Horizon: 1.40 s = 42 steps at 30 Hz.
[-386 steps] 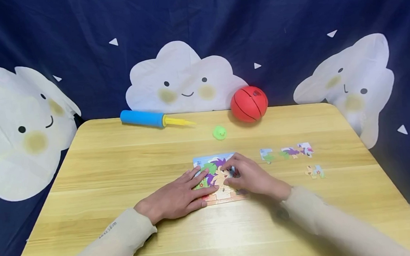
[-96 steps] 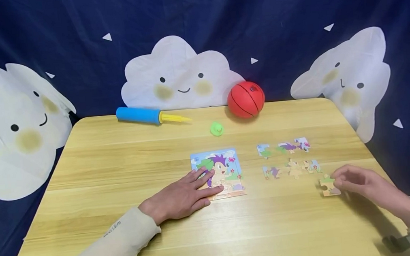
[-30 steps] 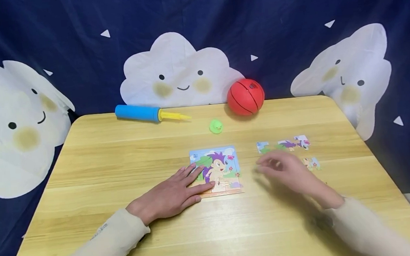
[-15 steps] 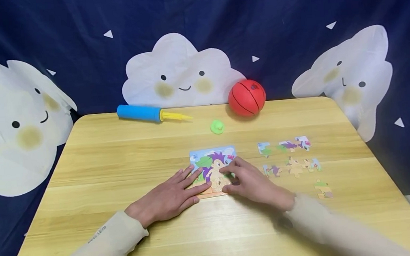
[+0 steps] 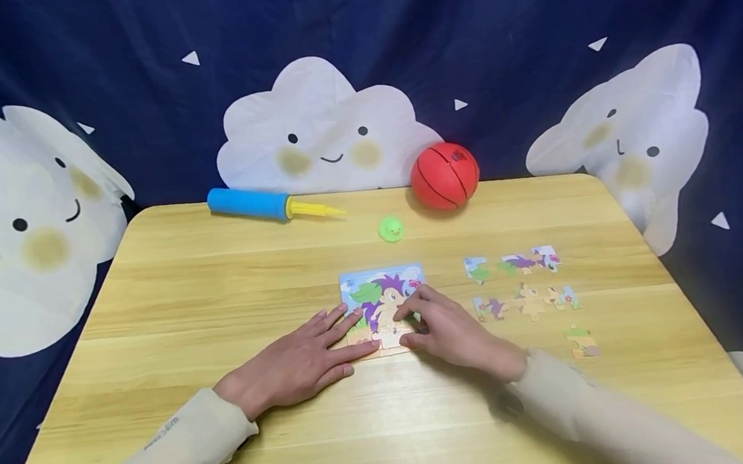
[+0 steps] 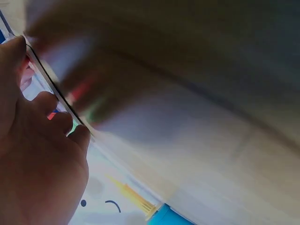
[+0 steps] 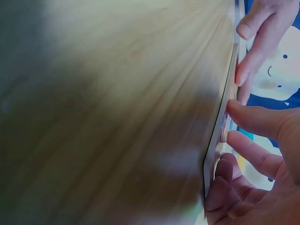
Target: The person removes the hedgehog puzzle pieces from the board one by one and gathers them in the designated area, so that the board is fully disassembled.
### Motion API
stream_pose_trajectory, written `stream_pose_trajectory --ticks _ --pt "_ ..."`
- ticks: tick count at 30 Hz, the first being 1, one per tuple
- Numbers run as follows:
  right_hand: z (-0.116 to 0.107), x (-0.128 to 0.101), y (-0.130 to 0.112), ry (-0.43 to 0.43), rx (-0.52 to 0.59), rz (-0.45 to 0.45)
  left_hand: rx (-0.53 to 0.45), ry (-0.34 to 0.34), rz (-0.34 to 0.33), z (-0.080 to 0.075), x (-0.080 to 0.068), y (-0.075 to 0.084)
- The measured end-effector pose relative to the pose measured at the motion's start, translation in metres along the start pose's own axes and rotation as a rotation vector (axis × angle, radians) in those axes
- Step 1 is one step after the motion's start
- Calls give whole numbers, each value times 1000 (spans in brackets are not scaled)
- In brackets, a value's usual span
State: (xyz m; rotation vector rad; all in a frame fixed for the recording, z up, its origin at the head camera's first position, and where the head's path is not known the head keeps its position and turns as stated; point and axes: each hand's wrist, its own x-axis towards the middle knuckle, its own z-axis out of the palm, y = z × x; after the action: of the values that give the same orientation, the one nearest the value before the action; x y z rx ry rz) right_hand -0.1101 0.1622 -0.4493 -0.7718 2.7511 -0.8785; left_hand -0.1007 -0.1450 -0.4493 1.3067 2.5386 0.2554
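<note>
A hedgehog jigsaw puzzle (image 5: 365, 280) lies in its flat tray on the wooden table. My left hand (image 5: 296, 358) rests spread on the puzzle's left side, its fingers fairly straight. Over the lower right part of the puzzle, my right hand (image 5: 456, 328) curls its thumb and index finger, pinching a puzzle piece that they mostly hide. In the right wrist view, the right hand (image 7: 262, 154) has its thumb and fingertips at the tray's edge. The left wrist view shows the left hand (image 6: 42, 145) along that edge, partly dark and blurred.
Loose puzzle pieces lie right of the tray: a back row with a corner piece (image 5: 476, 268), a middle row with a beige piece (image 5: 532, 302), and one nearer piece (image 5: 583, 341). Behind are a green duck (image 5: 391, 229), a red ball (image 5: 445, 176) and a blue-yellow pump (image 5: 250, 203).
More loose pieces lie at the right than at first. My right hand set the nearest one down, then moved left onto the puzzle. My left hand stays on it.
</note>
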Motion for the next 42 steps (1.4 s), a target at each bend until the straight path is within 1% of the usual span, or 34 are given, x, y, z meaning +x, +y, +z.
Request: stream_pose_trajectory --ticks 2,6,11,14,17,21,27,30,32,36,39,42 --pt "0 0 0 -3 5 10 1 -5 7 0 -1 0" --pt "2 2 0 -9 49 33 3 9 32 -1 -2 -1" --pt "2 2 3 -1 194 51 -6 7 37 0 -2 -3" --pt "-6 -2 6 0 300 69 -15 2 33 -1 -2 -3" --pt "-23 -13 14 -2 366 109 -18 2 35 0 -1 -3" --pt "-50 -37 36 16 382 167 -13 6 42 1 0 -3" --pt "-89 -81 75 54 411 172 -26 -7 23 -1 -1 -3" --pt "-103 -100 89 56 404 208 -30 -7 21 -2 -2 -4" --pt "-109 -110 98 52 405 238 -25 -2 27 -2 -2 -5" --pt "-113 -124 113 30 388 244 -16 11 38 -2 -1 -5" --pt "-114 -132 120 1 367 239 -21 17 42 -2 -1 -5" --pt "-113 -137 123 -20 360 263 -29 19 43 -1 -1 -4"
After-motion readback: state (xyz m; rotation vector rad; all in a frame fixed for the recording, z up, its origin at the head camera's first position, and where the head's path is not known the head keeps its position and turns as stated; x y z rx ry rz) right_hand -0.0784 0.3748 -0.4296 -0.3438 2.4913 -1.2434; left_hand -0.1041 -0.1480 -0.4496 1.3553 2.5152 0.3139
